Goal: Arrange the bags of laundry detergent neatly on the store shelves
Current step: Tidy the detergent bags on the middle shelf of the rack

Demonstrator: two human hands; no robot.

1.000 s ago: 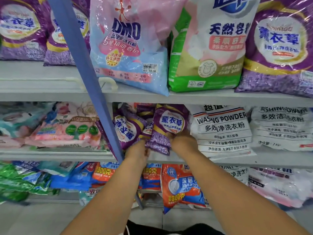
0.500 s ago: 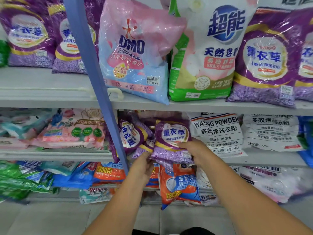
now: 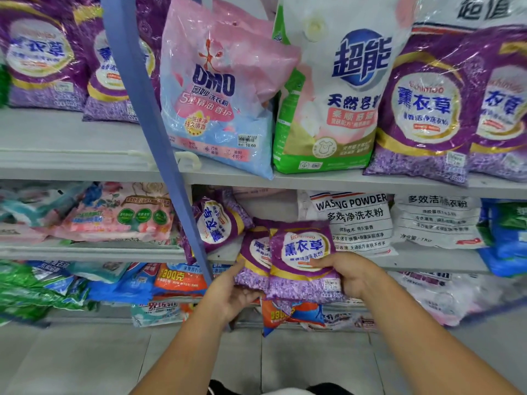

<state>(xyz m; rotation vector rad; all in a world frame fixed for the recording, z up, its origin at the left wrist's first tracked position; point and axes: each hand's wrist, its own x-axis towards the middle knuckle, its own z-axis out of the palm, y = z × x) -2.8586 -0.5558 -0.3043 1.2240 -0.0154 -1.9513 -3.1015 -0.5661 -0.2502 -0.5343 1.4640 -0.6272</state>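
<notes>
Head cam – left hand (image 3: 228, 295) and right hand (image 3: 346, 273) both curl around two small purple detergent bags (image 3: 288, 260), gripping their lower edges.

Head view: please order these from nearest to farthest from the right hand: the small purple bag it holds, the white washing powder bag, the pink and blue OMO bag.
Measured from the right hand:
1. Small purple bag: in its grip, in front of the middle shelf.
2. White washing powder bag: just above the hand, on the middle shelf.
3. Pink and blue OMO bag: upper left, on the top shelf.
</notes>
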